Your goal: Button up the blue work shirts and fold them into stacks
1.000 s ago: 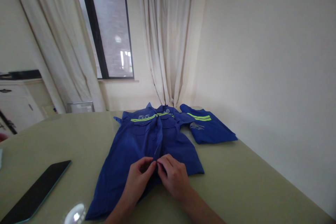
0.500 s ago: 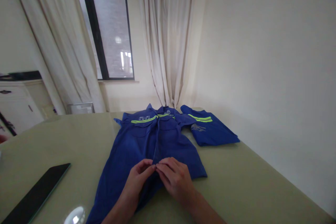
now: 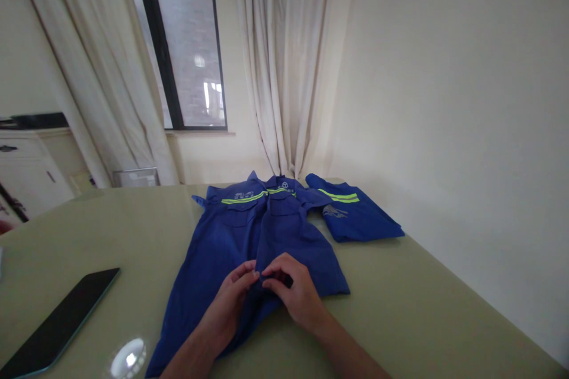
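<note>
Front of the blue shirt [image 3: 235, 246] drawn together down to the fingers, lower part seemingly unfinished.
From the left, we see a dark flat slab [image 3: 62, 323] on the table [image 3: 422, 314], then the left hand [image 3: 231, 293], its thumb and forefinger closed on the shirt's front edge. The shirt lies spread mid-table; its panels meet from the lime stripe [image 3: 244, 198] to the hands, though we cannot tell which buttons are fastened. The right hand [image 3: 297, 290] curves thumb and forefinger almost together at that edge; we cannot tell whether cloth is between them. We judge the front partly done, with the stretch at and below the fingertips left. Furthest right, a second blue garment [image 3: 360, 222] already lies folded.
</note>
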`<action>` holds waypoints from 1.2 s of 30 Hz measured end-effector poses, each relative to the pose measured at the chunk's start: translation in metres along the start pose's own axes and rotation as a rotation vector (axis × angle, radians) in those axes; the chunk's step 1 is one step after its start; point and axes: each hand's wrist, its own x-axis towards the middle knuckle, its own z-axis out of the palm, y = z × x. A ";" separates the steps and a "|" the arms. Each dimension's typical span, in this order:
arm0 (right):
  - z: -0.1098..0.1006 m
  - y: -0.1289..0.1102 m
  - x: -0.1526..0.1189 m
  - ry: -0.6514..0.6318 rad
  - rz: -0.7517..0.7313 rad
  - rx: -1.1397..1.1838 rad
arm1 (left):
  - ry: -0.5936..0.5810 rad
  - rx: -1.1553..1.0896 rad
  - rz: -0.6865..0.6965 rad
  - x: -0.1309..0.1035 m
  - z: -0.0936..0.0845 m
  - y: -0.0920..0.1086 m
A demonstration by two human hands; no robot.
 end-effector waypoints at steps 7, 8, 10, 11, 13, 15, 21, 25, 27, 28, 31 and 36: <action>0.003 -0.003 0.001 -0.019 0.170 0.088 | 0.060 0.105 0.057 0.005 -0.004 -0.006; 0.002 -0.004 0.001 -0.036 0.147 0.084 | 0.063 0.116 0.064 0.005 -0.004 -0.007; -0.001 -0.006 0.001 -0.088 0.098 0.080 | 0.053 0.135 0.071 0.005 -0.003 -0.008; -0.002 -0.006 0.001 -0.115 0.080 0.079 | 0.056 0.142 0.072 0.005 -0.002 -0.008; -0.003 -0.006 0.000 -0.145 0.059 0.068 | 0.076 0.156 0.069 0.004 0.000 -0.007; -0.003 -0.006 -0.001 -0.137 0.058 0.039 | 0.110 0.178 0.067 0.004 0.000 -0.005; 0.001 -0.001 -0.004 -0.092 0.178 -0.156 | 0.005 0.380 0.206 0.009 -0.009 -0.002; 0.006 -0.004 -0.004 -0.113 0.333 -0.099 | -0.025 0.436 0.345 0.010 -0.008 -0.004; 0.010 -0.006 -0.004 -0.073 0.399 -0.011 | -0.008 0.440 0.369 0.008 -0.003 -0.005; 0.012 -0.006 -0.004 -0.055 0.426 0.039 | 0.021 0.432 0.374 0.007 -0.001 -0.006; 0.018 -0.002 -0.007 -0.020 0.478 0.163 | 0.110 0.385 0.369 0.004 0.003 -0.006; 0.020 0.004 -0.009 -0.009 0.429 0.202 | 0.106 0.336 0.285 0.005 -0.001 -0.006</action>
